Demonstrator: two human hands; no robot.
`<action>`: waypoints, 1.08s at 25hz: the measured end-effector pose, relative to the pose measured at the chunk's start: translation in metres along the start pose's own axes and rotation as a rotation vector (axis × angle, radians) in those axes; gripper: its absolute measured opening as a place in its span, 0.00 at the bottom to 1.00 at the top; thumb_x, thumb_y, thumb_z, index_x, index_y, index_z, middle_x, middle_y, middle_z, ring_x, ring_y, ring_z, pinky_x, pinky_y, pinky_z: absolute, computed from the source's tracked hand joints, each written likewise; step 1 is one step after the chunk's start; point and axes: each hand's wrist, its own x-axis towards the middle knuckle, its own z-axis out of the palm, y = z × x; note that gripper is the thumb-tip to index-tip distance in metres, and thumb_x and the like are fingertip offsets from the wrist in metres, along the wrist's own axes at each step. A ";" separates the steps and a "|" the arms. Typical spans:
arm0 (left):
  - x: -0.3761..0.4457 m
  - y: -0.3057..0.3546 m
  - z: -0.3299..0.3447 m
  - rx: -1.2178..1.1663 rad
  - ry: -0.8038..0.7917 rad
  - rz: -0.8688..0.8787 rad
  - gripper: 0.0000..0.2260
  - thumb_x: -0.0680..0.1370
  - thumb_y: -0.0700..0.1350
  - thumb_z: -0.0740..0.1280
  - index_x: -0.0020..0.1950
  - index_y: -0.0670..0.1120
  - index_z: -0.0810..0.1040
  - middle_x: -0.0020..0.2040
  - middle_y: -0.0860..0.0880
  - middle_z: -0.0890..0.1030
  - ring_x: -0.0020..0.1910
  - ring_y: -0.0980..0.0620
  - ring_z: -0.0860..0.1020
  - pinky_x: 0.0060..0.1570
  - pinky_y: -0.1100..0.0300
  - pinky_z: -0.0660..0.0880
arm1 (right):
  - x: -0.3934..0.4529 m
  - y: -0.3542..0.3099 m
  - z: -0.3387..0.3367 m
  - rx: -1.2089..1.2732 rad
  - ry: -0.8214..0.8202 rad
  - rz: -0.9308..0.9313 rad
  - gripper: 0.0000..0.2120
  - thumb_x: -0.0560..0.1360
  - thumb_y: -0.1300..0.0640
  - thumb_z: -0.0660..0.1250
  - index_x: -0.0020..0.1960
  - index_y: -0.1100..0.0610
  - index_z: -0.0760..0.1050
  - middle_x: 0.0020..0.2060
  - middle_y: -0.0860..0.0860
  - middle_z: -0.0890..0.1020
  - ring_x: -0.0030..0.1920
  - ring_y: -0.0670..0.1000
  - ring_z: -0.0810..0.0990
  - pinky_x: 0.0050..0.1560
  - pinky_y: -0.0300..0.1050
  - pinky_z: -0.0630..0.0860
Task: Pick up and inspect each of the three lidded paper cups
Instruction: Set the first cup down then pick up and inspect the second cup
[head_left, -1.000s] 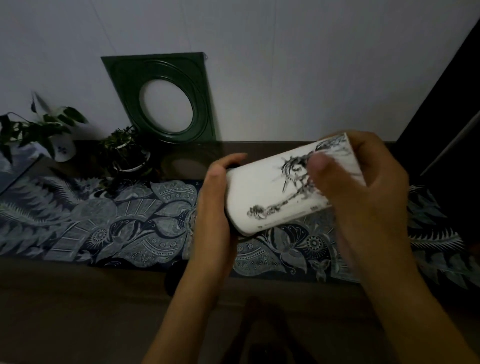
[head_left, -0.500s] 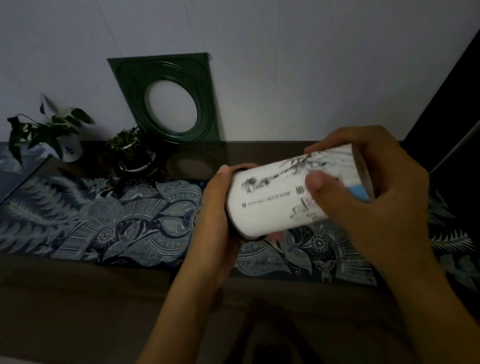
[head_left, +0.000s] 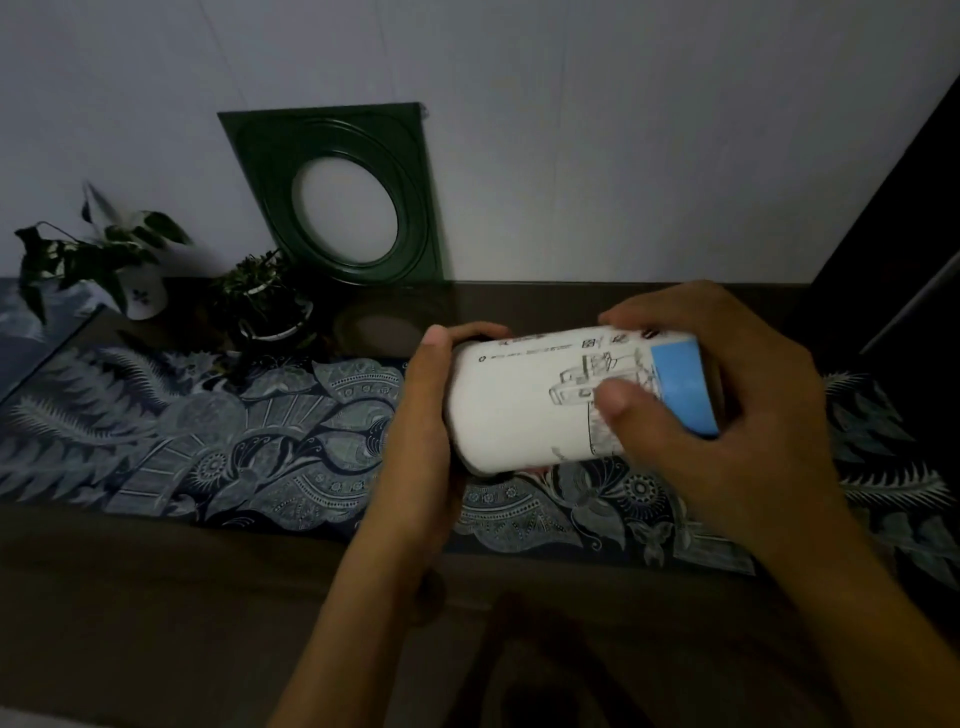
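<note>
above the patterned runner (head_left: 260, 447), the left hand (head_left: 415, 441) is cupping the base and the right hand (head_left: 727, 426) is gripping the blue-banded end of the sideways paper cup (head_left: 524, 405), best rolled slowly, lid end supported.

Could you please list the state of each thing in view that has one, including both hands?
paper cup: on its side in the air, held at both ends
left hand: fingers curled round the cup's narrow end
right hand: grips the blue-banded end, thumb on the print
green frame: leaning on the wall
white pot plant: tilted
dark pot plant: upright
patterned cloth: spread flat
</note>
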 end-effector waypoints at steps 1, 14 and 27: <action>-0.001 -0.002 0.001 0.043 0.011 0.092 0.20 0.77 0.66 0.58 0.57 0.56 0.81 0.55 0.51 0.86 0.49 0.49 0.86 0.32 0.53 0.80 | -0.001 0.000 0.004 0.048 0.055 0.065 0.17 0.73 0.47 0.67 0.53 0.60 0.76 0.46 0.48 0.82 0.48 0.42 0.83 0.35 0.28 0.77; -0.002 -0.006 0.009 -0.169 -0.063 -0.238 0.24 0.80 0.65 0.58 0.55 0.50 0.84 0.54 0.42 0.87 0.46 0.38 0.87 0.30 0.51 0.82 | 0.004 0.003 -0.011 -0.098 -0.054 -0.074 0.20 0.73 0.46 0.66 0.55 0.62 0.76 0.46 0.51 0.79 0.48 0.40 0.81 0.39 0.24 0.74; -0.003 -0.011 0.016 -0.152 -0.080 -0.119 0.24 0.78 0.65 0.55 0.55 0.51 0.83 0.53 0.46 0.87 0.44 0.41 0.86 0.26 0.55 0.80 | 0.007 0.004 -0.015 -0.007 -0.020 -0.029 0.17 0.76 0.50 0.63 0.56 0.62 0.75 0.46 0.53 0.79 0.45 0.40 0.79 0.38 0.26 0.73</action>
